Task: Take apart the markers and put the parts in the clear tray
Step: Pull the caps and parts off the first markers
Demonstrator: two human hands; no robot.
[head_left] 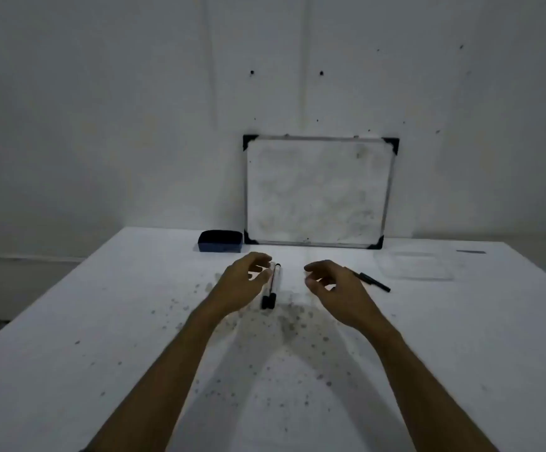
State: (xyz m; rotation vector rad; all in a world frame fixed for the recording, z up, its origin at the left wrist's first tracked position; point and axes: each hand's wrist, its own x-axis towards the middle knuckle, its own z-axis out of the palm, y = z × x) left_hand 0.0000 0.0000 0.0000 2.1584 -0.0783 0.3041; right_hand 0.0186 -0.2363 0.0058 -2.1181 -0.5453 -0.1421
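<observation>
Both our hands, left [244, 282] and right [331, 285], hover open, empty; grabbing both markers [272, 285] together risks them rolling, smearing ink.

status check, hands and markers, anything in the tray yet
Left hand and right hand open, holding nothing. Two markers by left hand, black marker right, all capped. Clear tray looks empty. Nothing in the way.

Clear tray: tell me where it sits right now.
In the head view the clear tray lies on the table's far right, beyond the lone black marker and right of the whiteboard leaning on the wall.
</observation>
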